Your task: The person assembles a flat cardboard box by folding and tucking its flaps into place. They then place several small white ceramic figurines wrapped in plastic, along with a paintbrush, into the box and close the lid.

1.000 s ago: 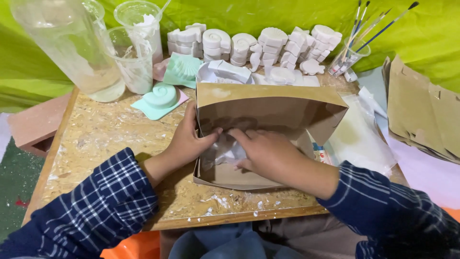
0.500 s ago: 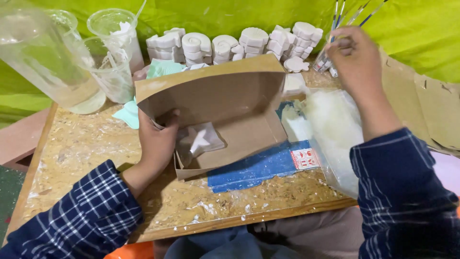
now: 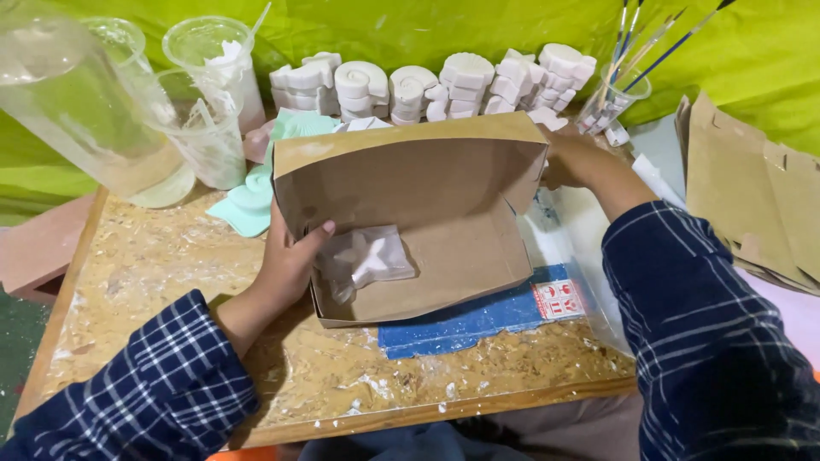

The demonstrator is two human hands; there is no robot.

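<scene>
An open brown cardboard box (image 3: 444, 256) lies on the chipboard table (image 3: 154, 265) with its lid standing up. Inside, near the left wall, rests a white star-shaped plaster piece wrapped in clear plastic (image 3: 367, 258). My left hand (image 3: 286, 260) grips the box's left wall, thumb hooked over the edge beside the wrapped star. My right hand (image 3: 574, 158) sits behind the lid's right flap, near the white plaster casts (image 3: 444, 81). Its fingers are hidden by the flap, so I cannot tell if it holds anything.
Clear plastic cups (image 3: 209, 102) and a big clear jug (image 3: 77, 102) stand at the back left, with a mint-green mould (image 3: 248, 205) beside them. A cup of paintbrushes (image 3: 611, 102) is at the back right. Flat cardboard blanks (image 3: 752, 188) lie at the right. A blue sheet (image 3: 478, 320) sticks out under the box.
My right hand left the inside of the box, rose toward the brushes, then dropped behind the lid's right flap. My left hand stays on the left wall; the wrapped star now lies uncovered.
</scene>
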